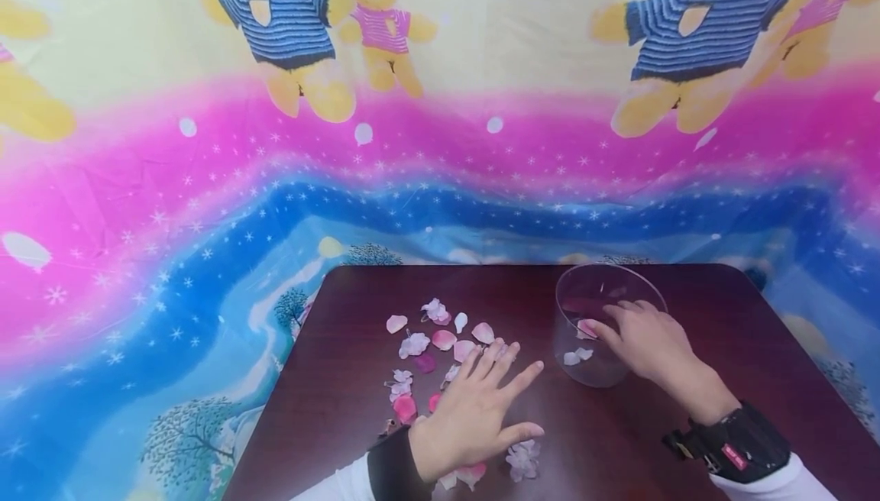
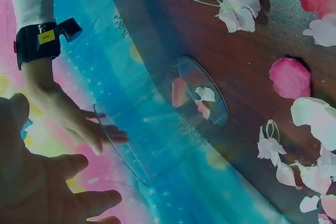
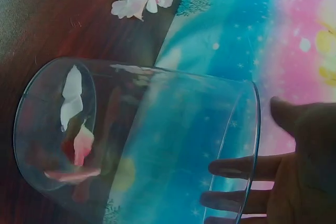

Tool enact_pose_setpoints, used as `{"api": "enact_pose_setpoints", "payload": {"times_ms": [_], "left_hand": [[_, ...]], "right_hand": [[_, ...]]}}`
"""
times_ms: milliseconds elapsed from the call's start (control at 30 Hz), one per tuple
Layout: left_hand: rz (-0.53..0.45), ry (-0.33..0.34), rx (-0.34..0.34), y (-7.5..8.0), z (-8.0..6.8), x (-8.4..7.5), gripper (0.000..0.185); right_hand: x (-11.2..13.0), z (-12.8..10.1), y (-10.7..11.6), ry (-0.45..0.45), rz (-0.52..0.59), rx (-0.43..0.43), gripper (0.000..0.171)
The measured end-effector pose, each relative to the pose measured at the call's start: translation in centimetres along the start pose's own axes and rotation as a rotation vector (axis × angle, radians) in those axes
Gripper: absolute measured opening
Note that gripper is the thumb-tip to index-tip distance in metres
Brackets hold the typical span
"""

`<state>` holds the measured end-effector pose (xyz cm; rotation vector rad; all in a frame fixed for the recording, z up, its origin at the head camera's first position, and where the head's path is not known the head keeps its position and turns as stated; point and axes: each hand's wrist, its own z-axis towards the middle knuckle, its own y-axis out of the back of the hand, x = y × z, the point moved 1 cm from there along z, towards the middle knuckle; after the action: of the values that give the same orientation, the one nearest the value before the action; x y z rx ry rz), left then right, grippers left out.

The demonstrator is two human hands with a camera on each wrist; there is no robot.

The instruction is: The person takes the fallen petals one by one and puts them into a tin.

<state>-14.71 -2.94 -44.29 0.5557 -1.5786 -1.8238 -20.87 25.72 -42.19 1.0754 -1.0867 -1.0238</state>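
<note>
On the dark wooden table [image 1: 687, 425] the clear cup [image 1: 598, 333] is standing upright just right of the scattered petals [image 1: 440, 341], with the right hand [image 1: 646, 341] reaching over its rim, fingers relaxed and holding nothing, while the left hand [image 1: 474, 409] is resting flat and spread, nearer those petals.

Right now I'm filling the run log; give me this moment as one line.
left hand: flat on petals | right hand: fingers at clear cup rim | cup: upright, few petals inside
</note>
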Motion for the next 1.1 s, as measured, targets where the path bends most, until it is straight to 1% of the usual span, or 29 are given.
{"api": "enact_pose_setpoints", "payload": {"times_ms": [67,133,267,333,433,600,767,867,967,1100], "left_hand": [[0.009,0.0,-0.011,-0.1,0.0,0.0,0.074],[0.016,0.001,-0.023,-0.2,-0.1,0.1,0.073],[0.011,0.008,-0.027,-0.3,-0.1,0.2,0.073],[-0.006,0.02,-0.012,-0.4,-0.2,0.3,0.073],[-0.039,0.052,0.023,-0.7,-0.3,0.6,0.072],[-0.059,0.097,0.074,-1.4,-0.7,1.6,0.073],[-0.079,0.158,0.099,-1.8,-1.5,2.9,0.074],[-0.112,0.205,0.121,-1.8,-2.1,3.8,0.075],[-0.136,0.234,0.131,-1.9,-2.7,4.6,0.075],[-0.157,0.257,0.126,-2.3,-3.5,5.2,0.077]], "right_hand": [[0.1,0.0,-0.2,-0.003,0.0,0.015,0.075],[0.2,0.0,-0.2,0.001,0.012,0.008,0.079],[0.8,-0.2,-0.3,0.016,0.017,-0.011,0.075],[1.3,-0.4,-0.5,0.027,0.027,-0.027,0.073],[2.2,-0.8,-1.1,0.069,0.019,-0.068,0.07],[4.3,-1.9,-2.4,0.146,0.017,-0.128,0.07],[6.5,-2.8,-3.0,0.193,0.035,-0.181,0.072],[7.6,-3.1,-3.6,0.227,0.047,-0.193,0.073],[8.8,-3.4,-4.7,0.257,0.058,-0.19,0.075],[10.2,-3.8,-6.4,0.289,0.072,-0.177,0.075]]}}
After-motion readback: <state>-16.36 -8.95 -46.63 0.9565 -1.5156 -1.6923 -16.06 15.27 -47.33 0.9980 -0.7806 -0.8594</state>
